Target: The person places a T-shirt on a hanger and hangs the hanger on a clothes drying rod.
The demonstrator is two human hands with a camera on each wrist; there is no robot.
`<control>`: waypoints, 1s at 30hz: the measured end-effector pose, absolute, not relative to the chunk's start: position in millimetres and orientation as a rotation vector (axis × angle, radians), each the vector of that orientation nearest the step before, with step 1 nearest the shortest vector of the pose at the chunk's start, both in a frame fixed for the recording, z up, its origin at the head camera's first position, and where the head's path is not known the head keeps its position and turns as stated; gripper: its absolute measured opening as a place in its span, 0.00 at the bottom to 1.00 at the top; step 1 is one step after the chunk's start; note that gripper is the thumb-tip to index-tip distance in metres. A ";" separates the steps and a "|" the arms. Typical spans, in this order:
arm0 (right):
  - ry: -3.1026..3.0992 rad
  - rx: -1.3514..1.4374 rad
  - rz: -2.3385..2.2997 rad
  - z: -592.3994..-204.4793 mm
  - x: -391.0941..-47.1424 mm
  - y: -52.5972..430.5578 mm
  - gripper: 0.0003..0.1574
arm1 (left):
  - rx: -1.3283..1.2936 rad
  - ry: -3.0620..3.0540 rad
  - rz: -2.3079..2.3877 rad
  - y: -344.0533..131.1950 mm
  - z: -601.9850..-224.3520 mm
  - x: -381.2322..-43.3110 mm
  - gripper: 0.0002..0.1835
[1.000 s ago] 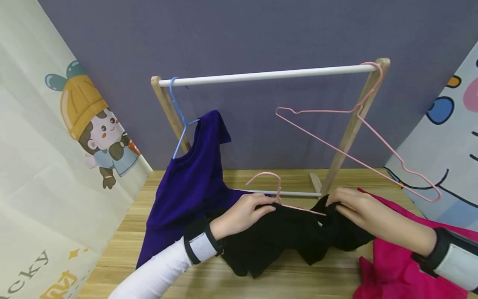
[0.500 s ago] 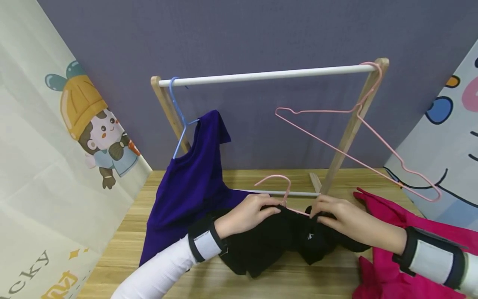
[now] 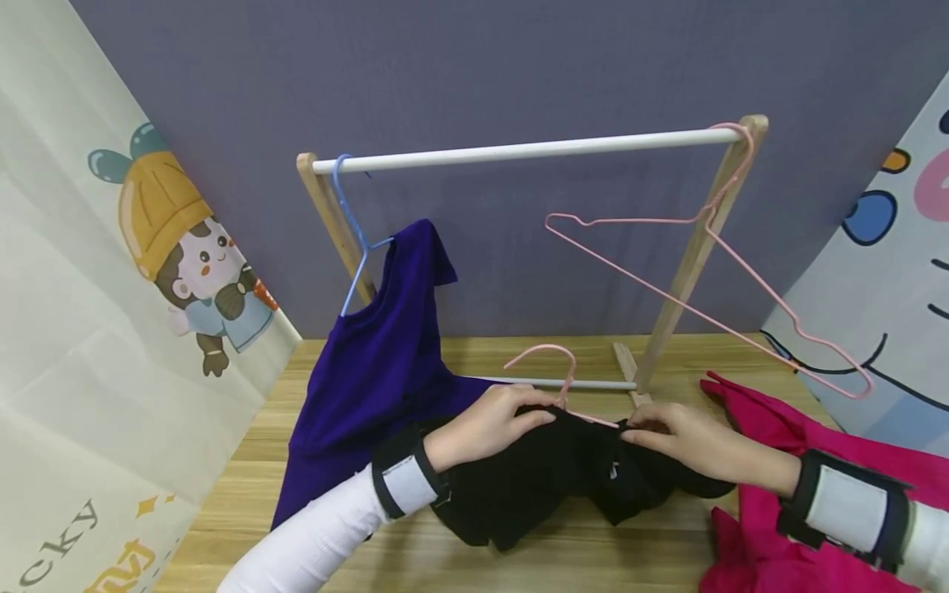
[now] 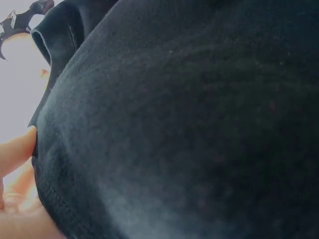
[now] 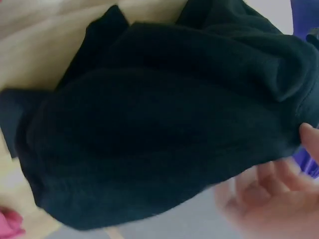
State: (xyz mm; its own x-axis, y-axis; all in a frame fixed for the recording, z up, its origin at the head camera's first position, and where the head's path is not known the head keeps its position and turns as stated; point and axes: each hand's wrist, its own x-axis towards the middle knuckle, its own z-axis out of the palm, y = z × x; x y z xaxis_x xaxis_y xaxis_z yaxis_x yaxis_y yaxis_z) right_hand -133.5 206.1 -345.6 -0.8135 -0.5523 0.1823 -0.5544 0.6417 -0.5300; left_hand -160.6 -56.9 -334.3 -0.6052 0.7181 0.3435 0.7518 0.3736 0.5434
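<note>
A black garment (image 3: 519, 486) hangs bunched over the wooden table, with a pink hanger (image 3: 567, 375) partly inside it. The hanger's hook and a short stretch of its right arm show; the rest is covered by cloth. My left hand (image 3: 493, 424) pinches the black cloth beside the base of the hook. At the right end of the visible hanger arm, my right hand (image 3: 685, 441) pinches the garment's edge between thumb and fingers. Black cloth (image 4: 174, 124) fills most of the left wrist view. In the right wrist view, the thumb lies against the cloth (image 5: 149, 134).
Behind the hands stands a rack with a white rail (image 3: 519, 154) and wooden legs. A purple shirt (image 3: 371, 379) hangs from a blue hanger (image 3: 352, 222) at left. A bare pink hanger (image 3: 652, 284) hangs at right. Pink-red cloth (image 3: 778, 527) lies at the right.
My right hand has moved left along the hanger arm with the cloth, covering more of the arm, then shifted slightly right. The hanger's hook has shifted slightly right with my left hand.
</note>
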 end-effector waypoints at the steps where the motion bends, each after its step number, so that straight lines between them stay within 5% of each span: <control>1: -2.832 0.988 0.941 -346.6 -133.4 206.5 0.06 | -1.371 -2.565 -1.055 -57.4 -334.5 -161.1 0.11; 15: -2.820 0.832 1.128 -340.0 -131.8 218.0 0.08 | -1.231 -2.665 -0.978 -84.9 -335.0 -168.3 0.17; 30: -2.694 0.900 0.848 -327.4 -133.2 248.2 0.11 | -1.200 -2.746 -0.931 -119.5 -337.9 -178.1 0.02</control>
